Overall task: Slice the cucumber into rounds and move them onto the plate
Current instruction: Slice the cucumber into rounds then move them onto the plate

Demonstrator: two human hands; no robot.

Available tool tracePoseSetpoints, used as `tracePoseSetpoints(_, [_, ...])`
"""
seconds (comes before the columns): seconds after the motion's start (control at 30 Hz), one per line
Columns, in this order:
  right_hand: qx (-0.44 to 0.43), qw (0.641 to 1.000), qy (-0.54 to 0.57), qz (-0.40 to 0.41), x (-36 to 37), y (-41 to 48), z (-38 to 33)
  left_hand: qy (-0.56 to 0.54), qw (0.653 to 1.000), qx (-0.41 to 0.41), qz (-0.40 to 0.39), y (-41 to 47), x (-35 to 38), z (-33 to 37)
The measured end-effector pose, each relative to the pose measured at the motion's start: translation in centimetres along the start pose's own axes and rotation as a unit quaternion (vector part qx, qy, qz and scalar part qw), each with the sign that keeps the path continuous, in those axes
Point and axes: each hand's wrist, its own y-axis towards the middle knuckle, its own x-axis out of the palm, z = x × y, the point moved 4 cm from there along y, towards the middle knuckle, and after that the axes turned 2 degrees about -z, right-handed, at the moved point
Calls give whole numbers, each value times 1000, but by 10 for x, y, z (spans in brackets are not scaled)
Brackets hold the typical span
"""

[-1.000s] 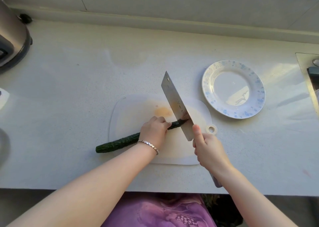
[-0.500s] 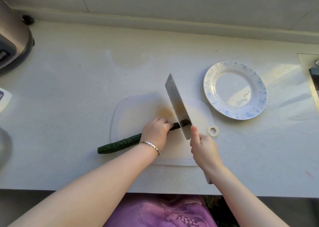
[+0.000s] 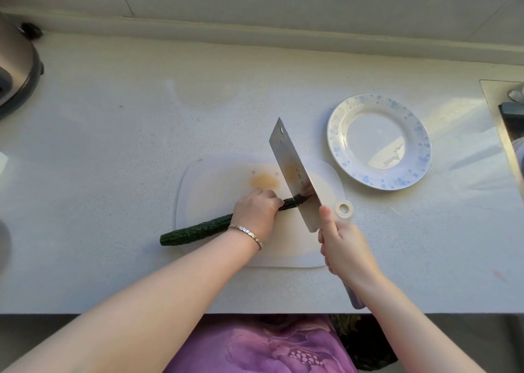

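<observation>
small dark marks on the cleaver (image 3: 295, 171) blade, too blurred to read, no other text

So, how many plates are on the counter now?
1. The white round plate with blue floral rim stands on the pale counter, right of and behind the translucent white cutting board. It holds nothing. No other plate shows.

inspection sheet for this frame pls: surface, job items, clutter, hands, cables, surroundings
Surface: pale countertop, white cutting board with an orange stain.
Job's things: cucumber on board, its left end overhanging; cleaver at its right end; plate bare, no rounds seen.
Clutter: nothing seen.
Hands: left hand grips cucumber; right hand holds cleaver.
Cables: nothing seen.
Surroundings: appliance far left, sink edge right, wall ledge behind.
</observation>
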Motion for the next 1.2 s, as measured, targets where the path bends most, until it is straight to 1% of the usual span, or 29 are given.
tracePoseSetpoints(0.07, [-6, 1000, -6, 1, 0, 0, 0, 7, 1000, 0, 22, 1, -2, 1])
tracePoseSetpoints(0.2, [-14, 1000, -24, 0, 2, -1, -1, -2, 1000, 4, 6, 1, 1, -1])
tracePoseSetpoints(0.33, [-6, 997, -70, 4, 2, -1, -7, 3, 1000, 0, 28, 2, -1, -1])
tracePoseSetpoints(0.43, [-10, 994, -108, 10, 7, 1, -14, -7, 1000, -2, 7, 0, 1, 0])
tracePoseSetpoints(0.53, [-15, 993, -114, 17, 16, 4, -13, 11, 1000, -9, 9, -1, -2, 0])
tracePoseSetpoints(0.6, [-11, 996, -85, 19, 18, 6, -8, -6, 1000, -14, 8, -3, -3, -4])
tracePoseSetpoints(0.63, [-3, 998, -53, 20, 17, 7, -4, -23, 999, -28, 4, -4, -3, -6])
tracePoseSetpoints(0.73, [28, 998, 51, 16, 9, 7, 1, -12, 998, -52, -30, -5, 5, -12])
tracePoseSetpoints(0.83, [27, 997, 65, 5, 3, 4, 1, -7, 998, -62, -32, -5, 3, -11])
tracePoseSetpoints(0.97, [0, 999, 37, -9, 2, -2, -4, -25, 998, -59, -28, -5, 1, -9])
tracePoseSetpoints(1.07, [-10, 1000, -12, -14, 5, -1, -7, -30, 997, -65, -31, -6, 0, -9])
tracePoseSetpoints(1.13, [-12, 999, -44, -16, 7, -1, -9, -45, 998, -32, 16, -8, -7, -4])
tracePoseSetpoints(1.2, [-14, 997, -80, -9, 10, 0, -12, -26, 999, -9, 19, -7, -9, -5])
